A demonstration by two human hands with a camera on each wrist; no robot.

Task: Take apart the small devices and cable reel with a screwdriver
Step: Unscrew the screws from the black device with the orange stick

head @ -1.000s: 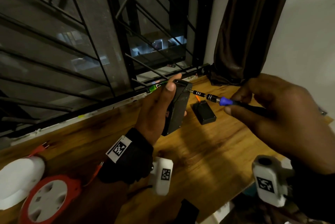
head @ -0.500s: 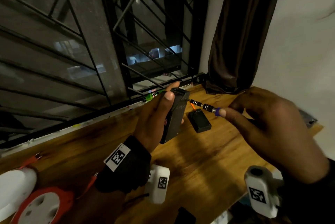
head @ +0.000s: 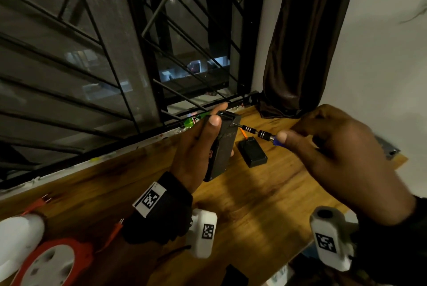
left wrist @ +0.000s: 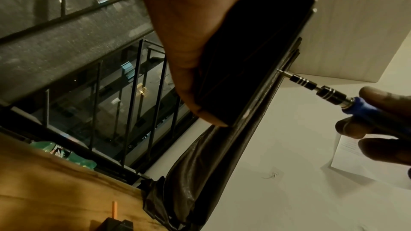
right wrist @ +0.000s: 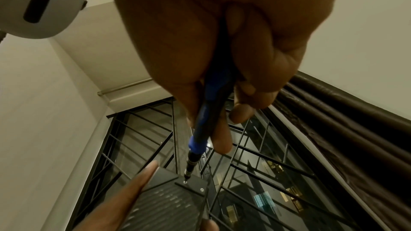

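Cable reel (head: 44, 262) sits far left on the table (head: 265, 204), untouched. Left hand (head: 198, 147) clasps 1 black device (head: 223, 147) upright, off the table, long axis vertical. Screwdriver (head: 258, 133) comes in from the right, roughly square to the device face, bit seated on a screw near the top corner (a 2nd screw shows beside it). Right hand (head: 342, 158) pinches the handle, so the turning falls to it.

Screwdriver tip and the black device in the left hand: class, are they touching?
Touching. The right wrist view shows the screwdriver tip seated on a screw in the black device; the left wrist view agrees.
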